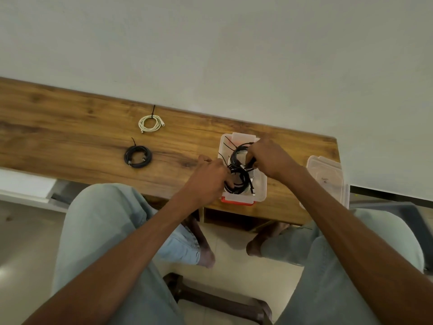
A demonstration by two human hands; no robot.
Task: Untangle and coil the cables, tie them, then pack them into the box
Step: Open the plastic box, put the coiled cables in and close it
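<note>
- Both hands are down at the clear box (261,184) near the table's front edge, so that's my landmark.
- Right hand (269,158) is curled round a black coil (239,156) over the box's far half.
- Left hand (208,178) grips another black bundle (241,184) in the near half.
- Two tied coils wait well left of the box: black one (137,156) closer, white one (151,123) farther back.
- Left hand's nearer them, I'd guess it goes next.
- Lid (328,181) sits just right of the box.

Lid (328,179) bears handwriting, perhaps illegible.
</note>
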